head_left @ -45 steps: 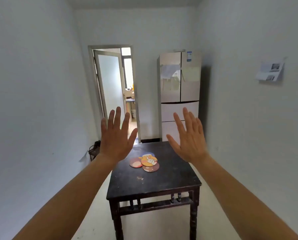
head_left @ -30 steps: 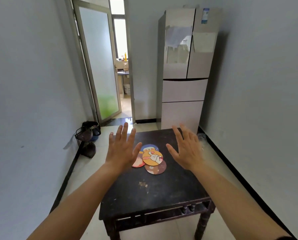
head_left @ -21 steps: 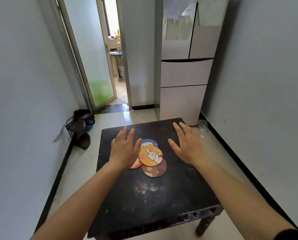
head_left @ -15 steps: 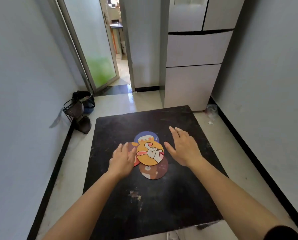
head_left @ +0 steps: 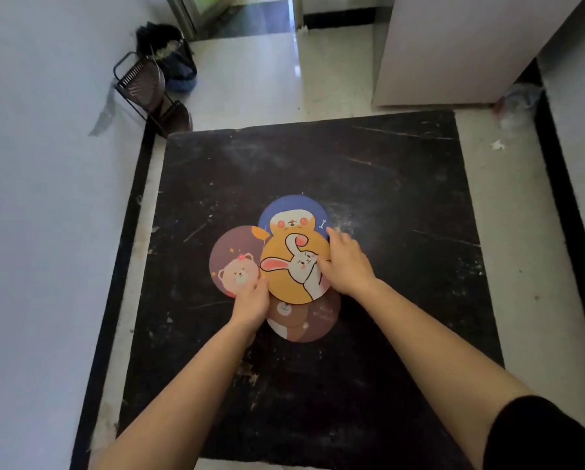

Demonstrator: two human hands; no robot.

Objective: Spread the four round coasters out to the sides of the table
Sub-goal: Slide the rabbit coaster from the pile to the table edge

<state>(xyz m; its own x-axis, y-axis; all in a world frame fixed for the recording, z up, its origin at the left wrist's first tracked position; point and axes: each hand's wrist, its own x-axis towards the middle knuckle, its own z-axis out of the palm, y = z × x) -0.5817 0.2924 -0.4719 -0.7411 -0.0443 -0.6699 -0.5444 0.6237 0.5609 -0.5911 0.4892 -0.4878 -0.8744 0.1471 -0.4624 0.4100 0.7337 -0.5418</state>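
We look straight down on a black table point(head_left: 369, 184) with four round coasters still bunched at its middle, overlapping one another. The orange rabbit coaster point(head_left: 289, 269) lies on top. Under its far edge sits the blue coaster point(head_left: 292, 212), under its left edge the brown coaster with a pink bear point(head_left: 235, 262), and under its near edge the dark brown bear coaster point(head_left: 304, 318).

Our left hand point(head_left: 250, 305) rests where the pink-bear coaster meets the orange one — fingertips on the pink-bear coaster's near edge, fingers bent down, though we cannot tell whether they pinch anything. Our right hand point(head_left: 347, 266) lies over the right edge of the orange coaster, fingers curled onto it and thumb against the rabbit; whether it grips the edge or only presses on it we cannot tell.

Beyond the table stands a pale cabinet point(head_left: 454, 52) on the light floor — and a wire basket point(head_left: 141, 83) leans near the left wall.
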